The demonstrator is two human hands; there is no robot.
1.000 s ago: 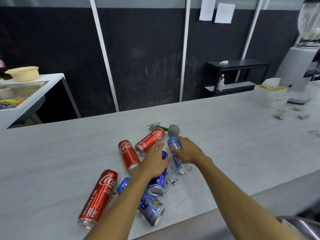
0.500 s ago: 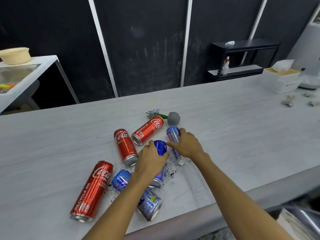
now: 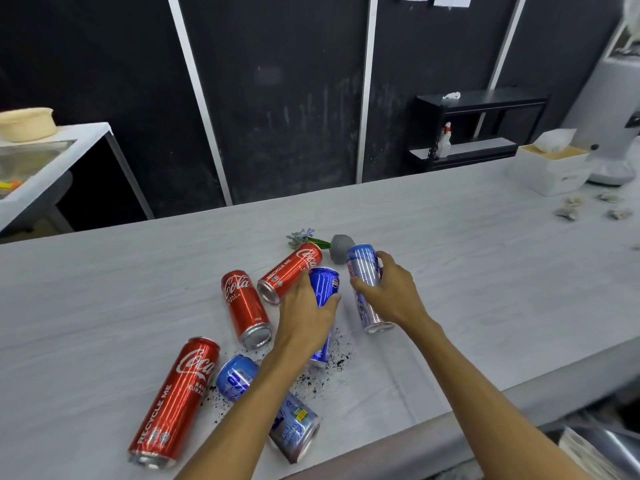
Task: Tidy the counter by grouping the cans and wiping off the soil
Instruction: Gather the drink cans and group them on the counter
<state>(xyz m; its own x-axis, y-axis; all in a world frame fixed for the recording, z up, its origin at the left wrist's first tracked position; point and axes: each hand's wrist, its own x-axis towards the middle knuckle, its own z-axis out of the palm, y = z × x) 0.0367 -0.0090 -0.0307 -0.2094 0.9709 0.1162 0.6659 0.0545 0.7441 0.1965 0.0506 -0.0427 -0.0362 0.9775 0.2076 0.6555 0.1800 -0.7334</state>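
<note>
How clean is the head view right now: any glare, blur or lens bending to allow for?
Head view: glare streaks run along the dark blue can and the silver-blue can; the wide lens bows the counter and tilts the white wall strips; the soil specks look sharp; the top right corner is washed out.

Glossy metal cans (image 3: 246, 308) gleam on a matt, pale wood-grain tabletop (image 3: 104, 289); gritty black soil (image 3: 337, 358) at six o'clock.

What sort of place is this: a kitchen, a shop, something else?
Probably a café or small bar work area: a long pale counter, a steel sink on the left, and what looks like a coffee grinder at the far right.
</note>
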